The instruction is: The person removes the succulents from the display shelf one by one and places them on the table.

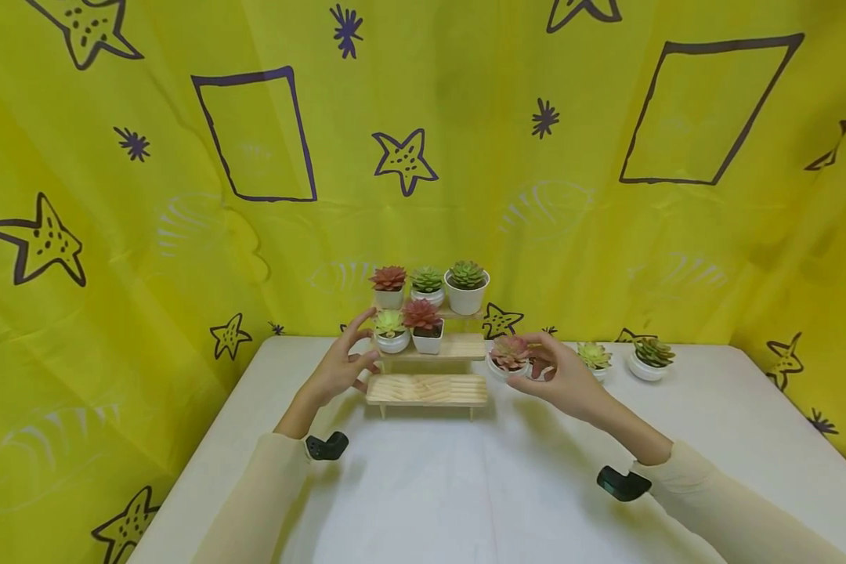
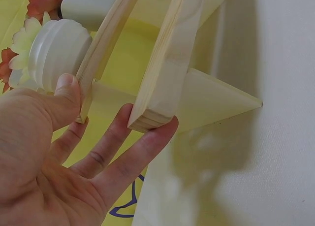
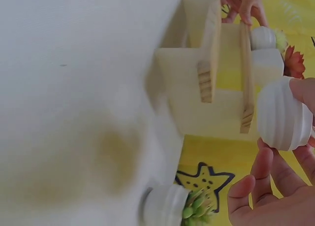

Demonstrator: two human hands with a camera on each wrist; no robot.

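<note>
A wooden three-step plant stand (image 1: 426, 389) bears potted succulents on its upper two steps. My left hand (image 1: 340, 368) is at its left end with fingers spread; in the left wrist view the thumb touches the middle step's edge and fingertips (image 2: 165, 127) rest against the bottom step's end. My right hand (image 1: 564, 380) holds a pink potted succulent (image 1: 510, 354) by its ribbed white pot (image 3: 284, 115), just right of the stand. In the right wrist view the pot is tipped sideways by the camera angle, and its plant is out of sight.
On the table (image 1: 423, 486), right of the held pot, stand a yellow-green succulent (image 1: 595, 356) and a dark green succulent (image 1: 651, 356) in white pots. The stand's bottom step bears no pot. A yellow patterned curtain (image 1: 423, 227) hangs behind the table.
</note>
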